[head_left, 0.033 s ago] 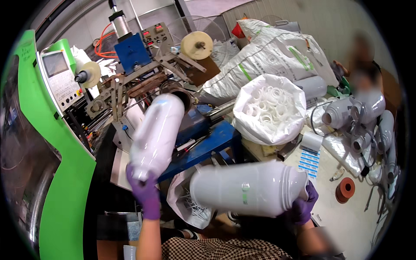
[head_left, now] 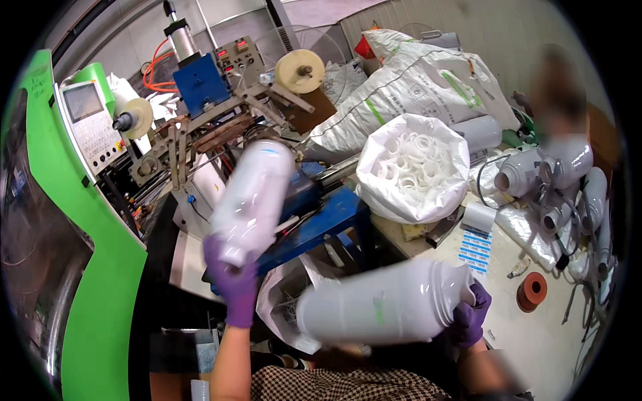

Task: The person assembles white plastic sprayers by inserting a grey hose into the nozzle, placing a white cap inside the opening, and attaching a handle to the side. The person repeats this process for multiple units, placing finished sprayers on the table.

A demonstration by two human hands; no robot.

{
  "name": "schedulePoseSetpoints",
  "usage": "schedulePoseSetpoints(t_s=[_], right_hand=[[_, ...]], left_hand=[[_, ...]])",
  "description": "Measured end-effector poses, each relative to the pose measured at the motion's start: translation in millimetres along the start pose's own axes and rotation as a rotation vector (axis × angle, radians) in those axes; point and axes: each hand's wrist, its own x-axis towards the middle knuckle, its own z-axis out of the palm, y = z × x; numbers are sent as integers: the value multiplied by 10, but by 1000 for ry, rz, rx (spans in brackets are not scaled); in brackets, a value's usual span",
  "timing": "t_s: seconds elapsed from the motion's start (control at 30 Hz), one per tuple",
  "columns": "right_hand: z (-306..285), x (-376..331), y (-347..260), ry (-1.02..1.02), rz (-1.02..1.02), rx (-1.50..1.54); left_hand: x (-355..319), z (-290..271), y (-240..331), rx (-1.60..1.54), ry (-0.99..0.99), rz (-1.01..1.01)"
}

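Observation:
In the head view, my left hand (head_left: pixel 233 281), in a purple glove, is closed round the narrow lower end of a pale grey-white plastic bottle (head_left: pixel 253 200). That bottle leans up and to the right, with a blue mark near its top, in front of a machine with metal arms (head_left: pixel 221 127). My right hand (head_left: pixel 471 314), also gloved in purple, grips the neck end of a larger bottle-shaped plastic container (head_left: pixel 374 304). It lies nearly level, its rounded end pointing left, with a blurred green print on its side. My right fingers are partly hidden behind its neck.
A white sack of plastic rings (head_left: pixel 414 164) stands beyond the right container. Below, an open bag (head_left: pixel 281 311) holds thin white pieces. A red-brown roll (head_left: pixel 531 292), blue labels (head_left: pixel 475 250) and several grey bottles (head_left: pixel 518 172) lie at right. A green machine (head_left: pixel 87 267) borders the left.
My left hand and its bottle have shifted slightly right and up. The container in my right hand has dipped a little at its left end; my right hand has barely moved.

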Motion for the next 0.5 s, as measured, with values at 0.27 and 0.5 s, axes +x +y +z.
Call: schedulePoseSetpoints(t_s=[0.27,0.5], right_hand=[[-84,278,8,-907,-217,-84],[336,151,351,-892,-289,-88]], left_hand=[[1147,1889,-138,878,-472,458],[1599,1832,-287,891,-790,624]])
